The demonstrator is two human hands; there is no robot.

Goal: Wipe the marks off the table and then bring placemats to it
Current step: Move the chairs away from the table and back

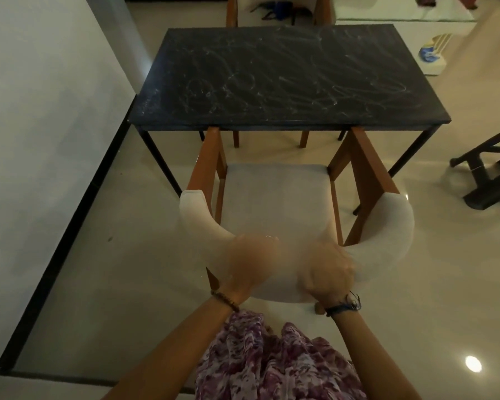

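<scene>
Nothing of the task is judged done yet: the marks point(286, 82) are still being shown as pale scribbles across the whole dark table point(358, 118) at twelve o'clock. No cloth and no placemats are being seen. A chair point(277, 194) is standing just before the table's near edge. Its padded back is being gripped at six o'clock by the left hand point(253, 261) and the right hand point(328, 269), fingers curled over it, though both are blurred. The table is being flanked by a wall at nine o'clock and glossy floor point(445, 255) at three.
</scene>
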